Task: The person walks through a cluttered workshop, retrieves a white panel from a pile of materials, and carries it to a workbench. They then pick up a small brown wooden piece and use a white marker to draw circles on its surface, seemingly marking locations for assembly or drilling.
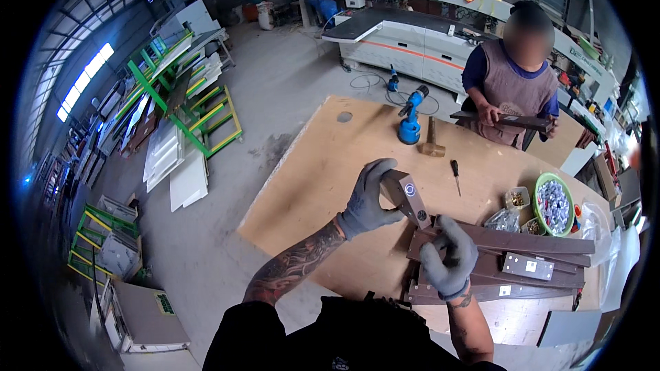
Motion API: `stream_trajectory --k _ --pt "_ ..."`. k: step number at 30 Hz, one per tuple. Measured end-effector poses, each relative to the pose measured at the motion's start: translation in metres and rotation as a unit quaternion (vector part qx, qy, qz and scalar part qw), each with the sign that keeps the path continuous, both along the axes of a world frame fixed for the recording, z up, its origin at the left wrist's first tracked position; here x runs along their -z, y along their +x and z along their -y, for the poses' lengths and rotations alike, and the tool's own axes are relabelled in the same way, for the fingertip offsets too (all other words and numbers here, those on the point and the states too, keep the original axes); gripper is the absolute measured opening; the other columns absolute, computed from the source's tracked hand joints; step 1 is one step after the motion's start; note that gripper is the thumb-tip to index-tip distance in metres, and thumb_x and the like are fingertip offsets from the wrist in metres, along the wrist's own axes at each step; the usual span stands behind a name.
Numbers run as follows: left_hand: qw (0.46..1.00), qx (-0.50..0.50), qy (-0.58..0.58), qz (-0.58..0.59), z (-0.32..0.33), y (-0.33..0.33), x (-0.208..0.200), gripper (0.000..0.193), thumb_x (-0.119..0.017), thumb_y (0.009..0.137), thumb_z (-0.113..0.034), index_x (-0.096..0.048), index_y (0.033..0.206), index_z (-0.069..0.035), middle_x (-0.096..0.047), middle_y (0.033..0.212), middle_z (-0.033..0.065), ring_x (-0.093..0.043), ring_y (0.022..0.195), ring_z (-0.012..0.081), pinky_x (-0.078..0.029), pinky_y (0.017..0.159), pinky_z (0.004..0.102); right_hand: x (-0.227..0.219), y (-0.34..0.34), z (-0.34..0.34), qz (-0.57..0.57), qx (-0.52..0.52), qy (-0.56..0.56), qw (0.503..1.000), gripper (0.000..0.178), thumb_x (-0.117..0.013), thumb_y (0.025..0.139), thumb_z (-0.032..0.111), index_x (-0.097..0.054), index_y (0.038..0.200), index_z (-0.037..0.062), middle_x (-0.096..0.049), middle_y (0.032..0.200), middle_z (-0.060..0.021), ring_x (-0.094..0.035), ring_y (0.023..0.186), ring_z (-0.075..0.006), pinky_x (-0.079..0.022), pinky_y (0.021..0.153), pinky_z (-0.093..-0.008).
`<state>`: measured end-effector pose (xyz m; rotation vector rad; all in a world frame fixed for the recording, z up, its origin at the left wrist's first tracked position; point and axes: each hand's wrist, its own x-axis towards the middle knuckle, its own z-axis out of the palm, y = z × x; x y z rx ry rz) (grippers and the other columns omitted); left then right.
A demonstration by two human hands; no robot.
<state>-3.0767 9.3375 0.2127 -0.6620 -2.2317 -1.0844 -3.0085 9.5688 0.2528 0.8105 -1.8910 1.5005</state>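
Observation:
My left hand (369,200), in a grey glove, grips a short dark brown board (405,194) above the table. The board is tilted, and two round marks or fittings show on its face. Close to the board's lower end is my right hand (450,259), also gloved, with its fingers curled in. Whatever lies between those fingers is too small or hidden to make out. Beneath and beside the right hand lies a pile of long brown boards (529,239). A shorter brown piece (528,266) with a white label rests on top of them.
On the wooden table (302,192) are a blue power tool (410,122), a mallet (432,145), a screwdriver (456,177), a plastic bag (504,221) and a green bowl (568,216) of small packets. Across the table a person (515,93) holds a dark board. A large machine (405,48) stands behind.

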Motion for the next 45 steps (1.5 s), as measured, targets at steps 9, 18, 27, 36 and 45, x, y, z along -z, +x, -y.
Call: stream_trajectory --k 9,18,27,36,45 --pt "0.999 0.025 0.006 -0.031 -0.001 0.004 0.001 0.104 -0.093 0.064 -0.027 -0.035 0.147 -0.002 -0.043 0.144 0.0204 -0.043 0.133 0.0391 -0.035 0.114 0.0502 -0.013 0.003 0.013 0.044 -0.012 0.016 0.999 0.039 -0.077 0.075 0.002 -0.067 0.112 -0.0045 -0.069 0.074 -0.0103 -0.065 0.061 -0.0207 -0.050 0.059 -0.0328" --pt "0.998 0.044 0.019 -0.041 -0.002 0.003 0.000 0.104 -0.093 0.064 -0.027 -0.036 0.147 -0.003 -0.043 0.144 0.0203 -0.042 0.135 0.0388 -0.037 0.114 0.0499 -0.017 0.011 0.013 0.045 -0.008 0.021 0.999 0.037 -0.076 0.073 0.001 -0.067 0.109 -0.0044 -0.070 0.078 -0.0120 -0.064 0.061 -0.0223 -0.051 0.060 -0.0328" --pt "0.997 0.048 0.004 -0.060 -0.002 0.001 0.002 0.102 -0.093 0.065 -0.028 -0.036 0.146 -0.002 -0.045 0.142 0.0201 -0.043 0.134 0.0397 -0.037 0.114 0.0497 -0.020 0.011 0.014 0.028 -0.003 0.012 1.000 0.036 -0.074 0.074 0.000 -0.068 0.109 -0.0038 -0.070 0.077 -0.0113 -0.064 0.061 -0.0206 -0.050 0.059 -0.0312" --pt "0.996 0.086 0.004 0.008 -0.004 0.005 -0.005 0.103 -0.093 0.062 -0.024 -0.037 0.145 -0.002 -0.046 0.141 0.0204 -0.046 0.131 0.0388 -0.041 0.111 0.0472 -0.021 0.014 0.014 0.083 -0.020 -0.004 0.996 0.034 -0.076 0.074 0.001 -0.068 0.107 -0.0033 -0.070 0.076 -0.0101 -0.065 0.061 -0.0191 -0.051 0.060 -0.0298" --pt "0.996 0.093 0.006 0.017 -0.005 0.004 -0.001 0.108 -0.095 0.058 -0.024 -0.036 0.146 -0.004 -0.045 0.142 0.0203 -0.045 0.133 0.0395 -0.040 0.112 0.0473 -0.015 0.018 0.015 0.100 -0.021 -0.015 0.995 0.035 -0.076 0.074 0.002 -0.068 0.107 -0.0042 -0.071 0.076 -0.0118 -0.066 0.061 -0.0199 -0.051 0.060 -0.0306"
